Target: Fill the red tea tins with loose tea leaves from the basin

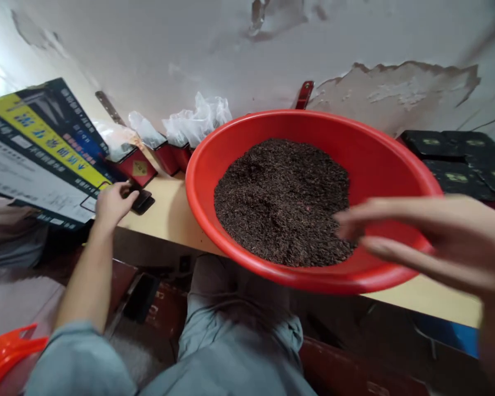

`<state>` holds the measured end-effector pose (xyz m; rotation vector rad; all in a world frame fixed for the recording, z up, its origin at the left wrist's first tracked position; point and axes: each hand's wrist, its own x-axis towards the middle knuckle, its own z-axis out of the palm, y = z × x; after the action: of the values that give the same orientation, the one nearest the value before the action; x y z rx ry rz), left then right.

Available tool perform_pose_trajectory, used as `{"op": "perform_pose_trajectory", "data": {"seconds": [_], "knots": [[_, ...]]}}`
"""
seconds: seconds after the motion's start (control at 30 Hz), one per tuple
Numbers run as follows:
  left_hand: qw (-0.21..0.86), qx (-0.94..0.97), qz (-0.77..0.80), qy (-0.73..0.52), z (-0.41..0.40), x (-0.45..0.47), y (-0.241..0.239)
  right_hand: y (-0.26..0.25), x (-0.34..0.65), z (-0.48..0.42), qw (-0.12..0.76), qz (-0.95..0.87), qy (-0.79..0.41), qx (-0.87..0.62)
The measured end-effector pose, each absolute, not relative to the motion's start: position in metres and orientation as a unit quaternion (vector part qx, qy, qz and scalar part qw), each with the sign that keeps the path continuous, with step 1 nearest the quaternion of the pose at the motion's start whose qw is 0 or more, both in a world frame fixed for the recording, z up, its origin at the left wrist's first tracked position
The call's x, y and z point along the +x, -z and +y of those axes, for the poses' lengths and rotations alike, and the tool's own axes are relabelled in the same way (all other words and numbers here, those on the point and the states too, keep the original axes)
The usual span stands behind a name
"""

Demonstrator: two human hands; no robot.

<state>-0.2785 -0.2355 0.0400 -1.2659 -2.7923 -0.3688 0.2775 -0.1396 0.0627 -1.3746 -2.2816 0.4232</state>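
A wide red plastic basin (379, 135) sits on a narrow wooden table, holding a heap of dark, dry, needle-like leaves that looks like loose tea (289, 203). My right hand (441, 239), smeared by motion, is over the basin's right side. Its fingers are stretched out with the thumb apart, and nothing shows between them. To the left, my left hand (113, 203) rests by the table edge, thumb and fingers curled at the end of a small flat black object (143, 202). Its kind is unclear. Beside it stands a red box (137, 168) with a gold label and a plastic liner.
More red boxes with clear plastic bags (198, 121) line the wall behind the basin's left. A large printed carton (45, 148) leans at far left. Black lids with gold emblems (457, 159) lie at the right. An orange plastic item (12, 352) is at lower left.
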Motion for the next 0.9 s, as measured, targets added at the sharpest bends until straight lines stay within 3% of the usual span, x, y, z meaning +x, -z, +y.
{"op": "perform_pose_trajectory", "data": {"seconds": [0.03, 0.1, 0.23, 0.33, 0.43, 0.53, 0.73, 0.9], "knots": [[0.043, -0.377, -0.922, 0.081, -0.223, -0.288, -0.029, -0.073, 0.254, -0.122, 0.152, -0.889, -0.173, -0.396], [0.01, -0.358, -0.933, 0.043, -0.201, -0.301, -0.008, -0.081, 0.201, -0.086, 0.083, -0.933, -0.113, -0.333], [0.066, -0.35, -0.924, 0.141, -0.16, -0.294, 0.006, -0.067, 0.106, -0.032, -0.019, -0.949, -0.007, -0.313], [0.141, -0.426, -0.871, 0.2, -0.12, -0.27, -0.009, -0.066, 0.043, -0.014, 0.034, -0.96, 0.06, -0.271], [0.094, -0.499, -0.843, 0.177, -0.079, -0.253, -0.026, -0.076, -0.03, -0.006, 0.108, -0.957, 0.095, -0.252], [0.06, -0.458, -0.873, 0.157, -0.05, -0.256, -0.033, -0.079, -0.102, 0.0, 0.089, -0.958, 0.082, -0.26], [0.173, -0.338, -0.892, 0.244, -0.049, -0.321, -0.028, -0.054, -0.188, 0.002, 0.064, -0.974, 0.069, -0.206], [0.064, -0.256, -0.939, 0.22, -0.081, -0.389, -0.008, -0.037, -0.244, 0.001, 0.045, -0.98, 0.045, -0.191]]}}
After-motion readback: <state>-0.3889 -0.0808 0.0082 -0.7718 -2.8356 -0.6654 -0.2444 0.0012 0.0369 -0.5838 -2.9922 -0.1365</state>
